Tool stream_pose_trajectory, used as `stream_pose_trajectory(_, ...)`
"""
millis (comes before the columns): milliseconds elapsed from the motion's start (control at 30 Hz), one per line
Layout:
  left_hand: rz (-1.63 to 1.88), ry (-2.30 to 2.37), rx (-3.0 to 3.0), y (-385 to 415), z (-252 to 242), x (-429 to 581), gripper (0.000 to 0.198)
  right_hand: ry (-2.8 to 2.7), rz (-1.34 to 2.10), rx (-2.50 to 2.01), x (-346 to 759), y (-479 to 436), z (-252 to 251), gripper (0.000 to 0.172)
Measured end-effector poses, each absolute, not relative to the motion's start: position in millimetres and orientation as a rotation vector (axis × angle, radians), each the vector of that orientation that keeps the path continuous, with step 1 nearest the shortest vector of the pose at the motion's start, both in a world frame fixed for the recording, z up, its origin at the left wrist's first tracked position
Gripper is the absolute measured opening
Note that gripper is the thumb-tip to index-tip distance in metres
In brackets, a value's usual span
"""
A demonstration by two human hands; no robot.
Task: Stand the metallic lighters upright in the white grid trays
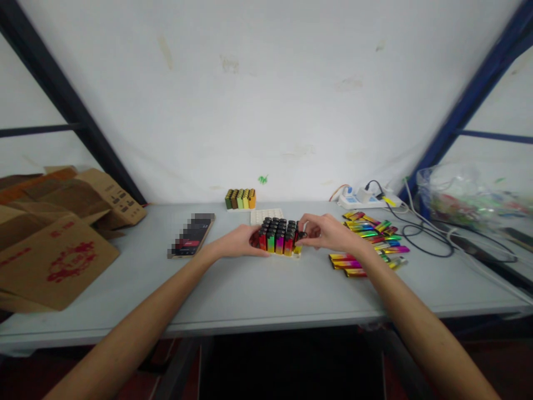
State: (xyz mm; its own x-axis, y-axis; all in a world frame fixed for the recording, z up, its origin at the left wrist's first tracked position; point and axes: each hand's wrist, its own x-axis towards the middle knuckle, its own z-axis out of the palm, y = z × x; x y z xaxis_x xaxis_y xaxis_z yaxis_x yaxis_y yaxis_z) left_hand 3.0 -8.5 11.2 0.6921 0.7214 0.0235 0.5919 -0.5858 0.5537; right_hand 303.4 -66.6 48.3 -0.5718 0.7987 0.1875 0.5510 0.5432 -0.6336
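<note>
Rows of upright lighters (pixel 280 243) with black tops and shiny coloured bodies stand packed together on a white tray (pixel 296 256) in the middle of the table. My left hand (pixel 241 241) is wrapped round the left side of this block, its thumb along the front. At the right front corner, the thumb and fingers of my right hand (pixel 318 232) pinch a yellow-gold lighter (pixel 298 249), which is partly hidden by the fingers. To the right, several loose foil-coloured lighters (pixel 366 236) lie on their sides, some behind my right forearm.
Behind the block lie an empty white tray (pixel 266 214) and a second group of lighters (pixel 240 199). A phone (pixel 191 236) and cardboard boxes (pixel 58 261) are left. A power strip (pixel 366 197), black cables (pixel 428 253) and a clear plastic bag (pixel 466 191) are right.
</note>
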Motion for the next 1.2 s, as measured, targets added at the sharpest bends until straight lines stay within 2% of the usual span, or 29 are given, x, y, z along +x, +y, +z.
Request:
stream_pose_trajectory(100, 0.34, 0.996, 2.376, -9, 12, 3, 0.057, -2.297, 0.679, -1.061, 305, -67, 52, 0.045)
stream_pose_trajectory(300, 0.329, 1.021, 2.373, -10, 13, 3, 0.059, -2.252, 0.506, -1.28, 341, -61, 64, 0.04)
stream_pose_trajectory(500, 0.313, 1.02, 2.375, -11, 14, 4, 0.059, -2.519, 0.874, -1.789, 392, -57, 60, 0.043)
stream_pose_trajectory(600, 0.305, 1.024, 2.368, -11, 15, 4, 0.059, -2.548, 0.923, -1.862, 396, -56, 56, 0.045)
stream_pose_trajectory(700, 0.292, 1.025, 2.362, -11, 16, 4, 0.06, -2.569, 0.928, -1.924, 387, -54, 52, 0.04)
stream_pose_trajectory(900, 0.303, 1.035, 2.391, -11, 15, 3, 0.058, -2.415, 0.616, -1.643, 372, -46, 47, 0.025)
stream_pose_trajectory(1033, 0.308, 1.039, 2.389, -10, 14, 3, 0.057, -2.265, 0.542, -1.406, 363, -45, 45, 0.029)
stream_pose_trajectory(1200, 0.32, 1.005, 2.37, -9, 13, 2, 0.057, -2.168, 0.288, -1.279, 346, -47, 50, 0.039)
